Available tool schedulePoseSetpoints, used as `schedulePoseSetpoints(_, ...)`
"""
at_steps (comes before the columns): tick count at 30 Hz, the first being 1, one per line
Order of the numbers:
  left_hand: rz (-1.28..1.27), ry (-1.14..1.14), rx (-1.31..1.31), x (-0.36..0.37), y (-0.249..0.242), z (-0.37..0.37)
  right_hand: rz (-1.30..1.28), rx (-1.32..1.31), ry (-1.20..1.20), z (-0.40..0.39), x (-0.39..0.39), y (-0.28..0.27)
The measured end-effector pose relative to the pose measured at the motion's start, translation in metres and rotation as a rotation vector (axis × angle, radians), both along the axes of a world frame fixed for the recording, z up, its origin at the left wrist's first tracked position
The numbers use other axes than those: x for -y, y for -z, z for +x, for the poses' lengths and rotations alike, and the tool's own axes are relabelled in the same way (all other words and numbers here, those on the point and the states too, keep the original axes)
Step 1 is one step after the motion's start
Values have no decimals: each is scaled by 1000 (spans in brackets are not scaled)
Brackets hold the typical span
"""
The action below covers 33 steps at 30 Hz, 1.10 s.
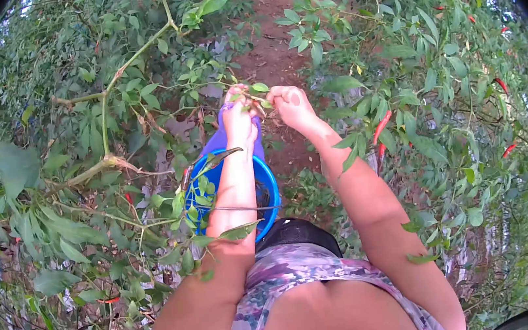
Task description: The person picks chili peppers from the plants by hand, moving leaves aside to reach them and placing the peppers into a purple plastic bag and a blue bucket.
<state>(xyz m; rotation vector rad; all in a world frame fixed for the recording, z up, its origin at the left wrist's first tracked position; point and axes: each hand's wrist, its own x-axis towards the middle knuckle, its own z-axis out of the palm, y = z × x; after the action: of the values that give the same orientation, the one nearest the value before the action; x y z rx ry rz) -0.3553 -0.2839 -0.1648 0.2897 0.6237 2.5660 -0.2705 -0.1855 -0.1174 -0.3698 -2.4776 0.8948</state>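
My left hand (239, 114) is closed around a thin leafy stem (255, 95) of a chili plant, out in front of me. Just to its right, my right hand (292, 105) is pinched at the tip of the same sprig; what lies between its fingers is too small to make out. Under my left forearm hangs a blue bucket (271, 187), partly hidden by the arm and by leaves. Something purple, like cloth or plastic (258, 147), shows at the far side of the bucket, below my left hand.
Chili bushes crowd both sides. Red chilies (382, 126) hang on the right, with more (501, 85) farther out. A thick forked branch (102, 99) reaches in from the left, and leafy twigs cross over my left forearm. A dirt path (274, 32) runs ahead between the rows.
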Motion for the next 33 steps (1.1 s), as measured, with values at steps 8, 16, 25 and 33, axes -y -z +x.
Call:
schedulePoseSetpoints(8, -235, -129, -109, -2, 7, -10, -255, -113, -131, -4, 8, -19)
schedulePoseSetpoints(16, -207, -206, -66, 14, 1, 4, -356, 33, -403, -14, 26, -21)
schedulePoseSetpoints(25, -313, -71, -173, 28, 6, 2, -366, 117, -664, -19, -9, -24)
schedulePoseSetpoints(33, -459, -178, -185, 32, 2, 6, 167, -31, -386, -18, 15, -26)
